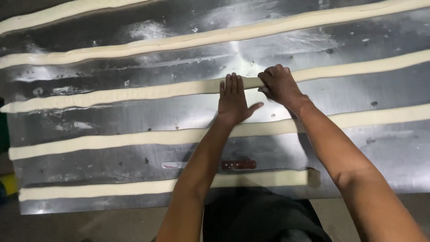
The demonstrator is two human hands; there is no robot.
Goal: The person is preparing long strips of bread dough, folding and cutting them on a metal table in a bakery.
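Nearest the table edge: a short dough rope (134, 186), then a knife (224, 165) with a dark reddish handle lying flat on the steel table (380, 152), then a long rope (112, 139). Both hands work the 3rd rope (134, 92): left hand (234, 99) open, palm flat, pressing to roll it; right hand (278, 84) curled over it, pinning that stretch. 2 more ropes (179, 41) lie beyond, parallel and well apart, likely so they don't stick.

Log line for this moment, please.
left hand flat on dough rope | right hand curled on same rope | knife idle on steel table
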